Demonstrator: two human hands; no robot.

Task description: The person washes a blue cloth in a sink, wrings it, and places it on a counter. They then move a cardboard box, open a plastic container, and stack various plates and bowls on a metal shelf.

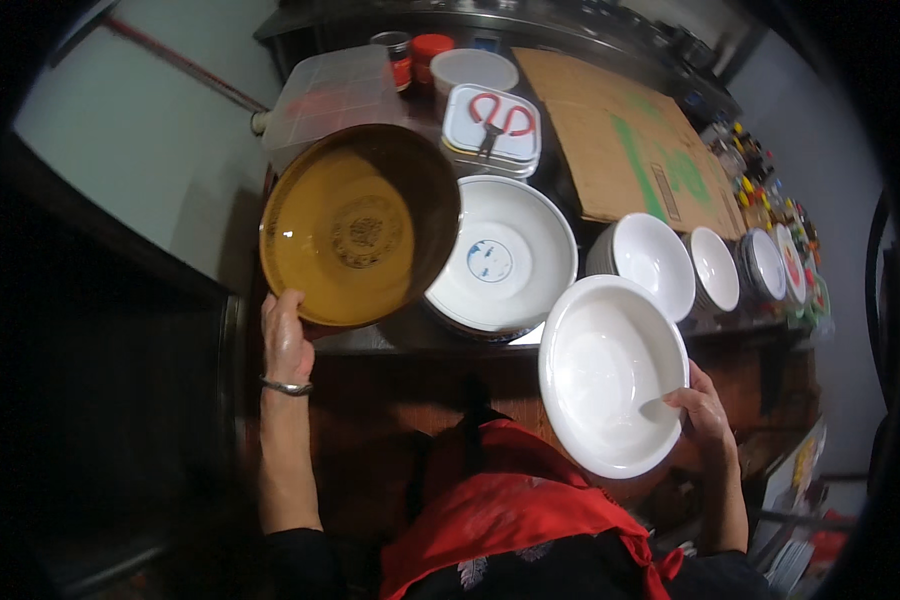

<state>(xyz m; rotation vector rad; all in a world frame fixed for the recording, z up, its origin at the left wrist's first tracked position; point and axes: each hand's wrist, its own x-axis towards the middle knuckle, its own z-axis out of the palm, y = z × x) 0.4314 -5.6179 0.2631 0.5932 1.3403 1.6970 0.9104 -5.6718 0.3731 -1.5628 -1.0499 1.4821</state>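
My left hand [286, 337] grips the near rim of a large yellow-brown bowl [307, 225] with a dark round pattern at its bottom. This bowl is tilted and partly covers a wide white bowl [532, 277], which has a blue motif in its centre and sits at the counter's front edge. In my right hand [701, 409] is an oval white dish [607, 375], held by its right rim in front of the counter, thumb inside. What lies under the yellow-brown bowl is hidden.
Stacks of white bowls [652, 262] line the counter's front edge [412, 334] to the right. Behind are a flattened cardboard sheet [592, 135], red-handled scissors [493, 124] on a lidded container [457, 139], and a clear plastic box [345, 82]. Several bottles [750, 165] stand along the right wall.
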